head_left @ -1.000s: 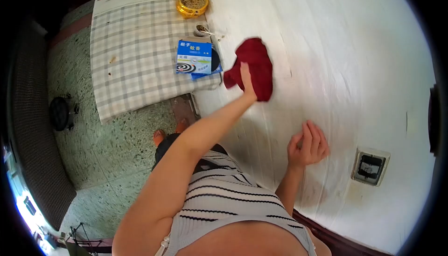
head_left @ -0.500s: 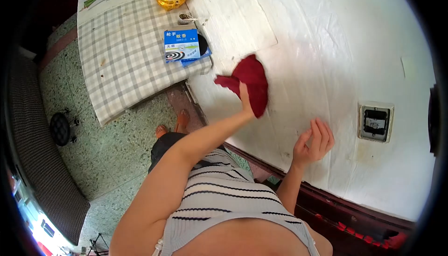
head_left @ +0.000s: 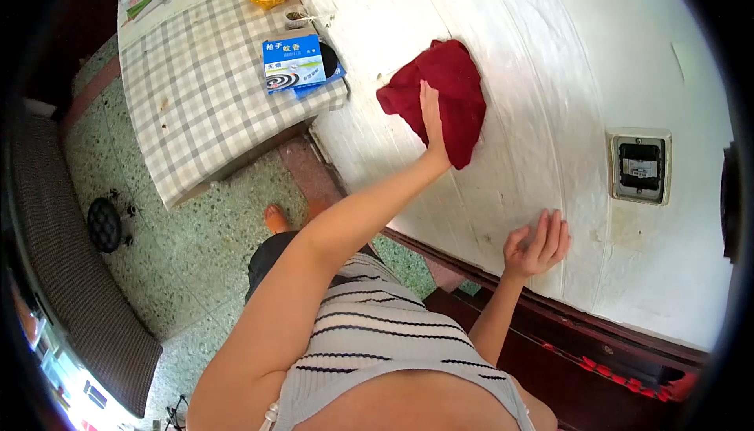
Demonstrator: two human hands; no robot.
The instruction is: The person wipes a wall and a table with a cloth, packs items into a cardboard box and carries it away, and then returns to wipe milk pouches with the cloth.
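On the white surface (head_left: 526,164), just right of the checked tablecloth (head_left: 196,93), is a dark red cloth (head_left: 462,93), partly bunched, with the left hand (head_left: 433,123) against it; that hand's fingers are largely hidden, so I cannot tell whether they pinch the fabric or press it flat. The right hand (head_left: 538,249) holds nothing, its fingers loosely curled and slightly apart, near the socket (head_left: 640,168). A wide sideways sweep could catch the blue box (head_left: 292,68) near the tablecloth's corner and knock it down. Uneven pressure could ruck up the loose folds, and, were the cloth damp, straying onto the socket might wet it.
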